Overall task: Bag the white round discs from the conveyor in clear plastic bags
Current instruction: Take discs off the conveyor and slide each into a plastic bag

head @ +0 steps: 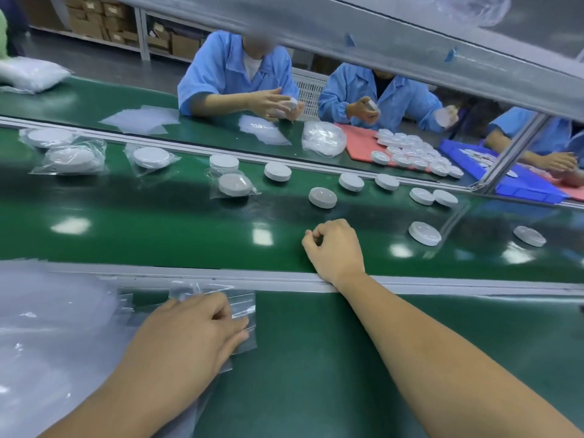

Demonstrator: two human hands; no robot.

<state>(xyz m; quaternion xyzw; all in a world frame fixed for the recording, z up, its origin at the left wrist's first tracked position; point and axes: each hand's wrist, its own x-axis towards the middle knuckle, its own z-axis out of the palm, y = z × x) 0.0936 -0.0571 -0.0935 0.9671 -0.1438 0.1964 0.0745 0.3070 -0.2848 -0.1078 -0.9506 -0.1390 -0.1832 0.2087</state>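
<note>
the left hand [196, 327] lies palm down on a clear plastic bag [243, 306] on the near green bench [316, 358], fingers spread and pressing the film; whether any finger pinches the bag cannot be told, since the palm hides most of it. to its left a stack of clear bags [47, 327] is blurred and cut off by the frame edge. the right hand [335, 248] rests over the grey rail [221, 279] onto the green conveyor [158, 229], fingers curled loosely into a near fist, holding nothing that can be seen.

white round discs: low, flat, matte cylinders with slightly domed tops. the nearest bare disc [322, 197] lies beyond the right hand, apart from it; another disc [424, 233] lies to the right, and more stand in a row along the far rail. several bagged discs [235, 184] lie further left on the belt, each inside wrinkled clear film.

across the belt, two people in blue coats [227, 67] handle discs; a red mat [357, 147] carries many more discs. a slanted grey frame bar [379, 42] hides their upper parts. cardboard boxes [94, 17] on far shelves show no legible writing.
</note>
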